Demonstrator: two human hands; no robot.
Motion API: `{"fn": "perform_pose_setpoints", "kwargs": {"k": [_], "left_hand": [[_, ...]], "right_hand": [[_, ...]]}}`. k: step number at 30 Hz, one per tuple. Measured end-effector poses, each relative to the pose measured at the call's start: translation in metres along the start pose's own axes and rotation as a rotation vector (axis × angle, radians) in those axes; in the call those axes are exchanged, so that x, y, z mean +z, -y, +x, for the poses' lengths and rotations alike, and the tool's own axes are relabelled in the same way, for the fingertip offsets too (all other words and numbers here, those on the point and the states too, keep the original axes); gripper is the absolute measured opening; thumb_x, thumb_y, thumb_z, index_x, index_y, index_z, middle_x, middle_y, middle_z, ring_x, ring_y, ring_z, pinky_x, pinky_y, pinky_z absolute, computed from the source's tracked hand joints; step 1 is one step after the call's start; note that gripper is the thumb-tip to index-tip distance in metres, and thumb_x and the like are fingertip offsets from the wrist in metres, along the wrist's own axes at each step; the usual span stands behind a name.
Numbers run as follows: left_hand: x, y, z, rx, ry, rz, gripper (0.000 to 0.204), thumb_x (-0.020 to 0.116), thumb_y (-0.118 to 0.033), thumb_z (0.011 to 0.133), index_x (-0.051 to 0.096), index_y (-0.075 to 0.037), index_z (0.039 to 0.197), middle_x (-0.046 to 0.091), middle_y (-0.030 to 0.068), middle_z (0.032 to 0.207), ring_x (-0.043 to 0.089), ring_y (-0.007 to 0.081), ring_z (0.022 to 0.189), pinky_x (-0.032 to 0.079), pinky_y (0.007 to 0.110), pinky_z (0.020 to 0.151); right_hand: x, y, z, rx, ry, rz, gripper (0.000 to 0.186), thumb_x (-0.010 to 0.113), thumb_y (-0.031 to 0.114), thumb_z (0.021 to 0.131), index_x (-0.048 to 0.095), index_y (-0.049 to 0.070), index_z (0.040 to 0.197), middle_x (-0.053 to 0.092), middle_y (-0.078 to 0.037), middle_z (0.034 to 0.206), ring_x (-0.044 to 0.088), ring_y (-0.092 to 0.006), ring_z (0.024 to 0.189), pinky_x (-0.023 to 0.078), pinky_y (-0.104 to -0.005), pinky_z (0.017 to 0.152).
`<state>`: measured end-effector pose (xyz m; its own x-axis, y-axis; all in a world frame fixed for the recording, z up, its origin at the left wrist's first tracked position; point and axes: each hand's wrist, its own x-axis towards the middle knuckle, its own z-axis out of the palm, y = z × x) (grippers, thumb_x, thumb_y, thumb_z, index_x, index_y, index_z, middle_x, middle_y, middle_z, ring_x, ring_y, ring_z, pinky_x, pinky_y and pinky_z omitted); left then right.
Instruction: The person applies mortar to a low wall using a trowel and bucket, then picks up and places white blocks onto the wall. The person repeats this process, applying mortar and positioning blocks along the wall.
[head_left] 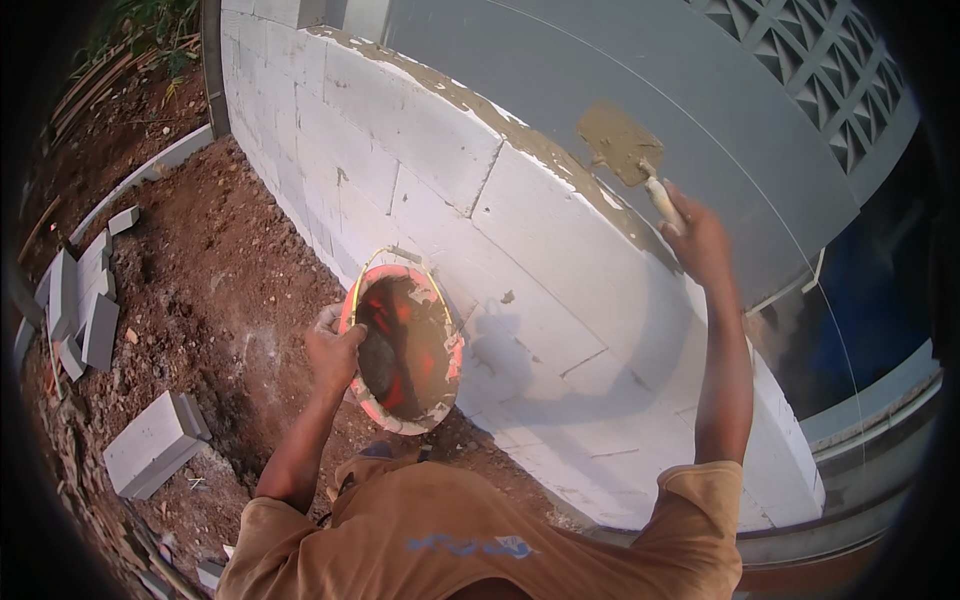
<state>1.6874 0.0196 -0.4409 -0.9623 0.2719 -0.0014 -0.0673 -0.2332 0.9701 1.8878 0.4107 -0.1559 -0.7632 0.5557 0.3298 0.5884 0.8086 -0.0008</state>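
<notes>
My left hand point(334, 348) grips the rim of a red-orange bucket point(452, 372), which is tilted so that its inside shows. Wet grey-brown mortar point(425, 330) coats the bucket's inside, and its yellow wire handle point(367, 274) stands up over the mouth. Up and to the right, my right hand point(697, 238) is closed around the pale handle of a trowel point(622, 143). Mortar covers the trowel's blade, which is held over the top of a white block wall point(545, 235). Along that top edge runs a strip of spread mortar point(455, 93).
Loose white blocks point(90, 290) lie on the reddish soil point(220, 270) at the left, with another block point(155, 440) nearer to me. Behind the wall stands a grey surface point(500, 50) with a patterned vent screen point(820, 60). A thin string point(745, 170) crosses at the right.
</notes>
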Motion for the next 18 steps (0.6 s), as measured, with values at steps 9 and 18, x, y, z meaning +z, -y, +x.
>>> {"fn": "perform_pose_setpoints", "kwargs": {"k": [9, 18], "left_hand": [[-0.016, 0.005, 0.016, 0.046, 0.174, 0.111, 0.031, 0.065, 0.001, 0.079, 0.065, 0.004, 0.110, 0.070, 0.0064, 0.098, 0.065, 0.0116, 0.085, 0.052, 0.026, 0.076], [0.006, -0.008, -0.012, 0.335, 0.619, 0.370, 0.032, 0.069, -0.006, 0.085, 0.066, 0.001, 0.116, 0.071, 0.0072, 0.094, 0.064, 0.0112, 0.086, 0.052, 0.029, 0.081]], "right_hand": [[0.044, 0.110, -0.135, -0.148, 0.109, 0.312, 0.057, 0.072, 0.008, 0.079, 0.056, 0.018, 0.133, 0.066, -0.008, 0.122, 0.066, -0.0356, 0.100, 0.054, -0.0441, 0.085], [0.252, 0.212, -0.246, -0.185, 0.426, 0.108, 0.055, 0.065, 0.018, 0.086, 0.053, 0.011, 0.140, 0.063, -0.017, 0.117, 0.070, -0.0335, 0.089, 0.057, -0.0457, 0.066]]}}
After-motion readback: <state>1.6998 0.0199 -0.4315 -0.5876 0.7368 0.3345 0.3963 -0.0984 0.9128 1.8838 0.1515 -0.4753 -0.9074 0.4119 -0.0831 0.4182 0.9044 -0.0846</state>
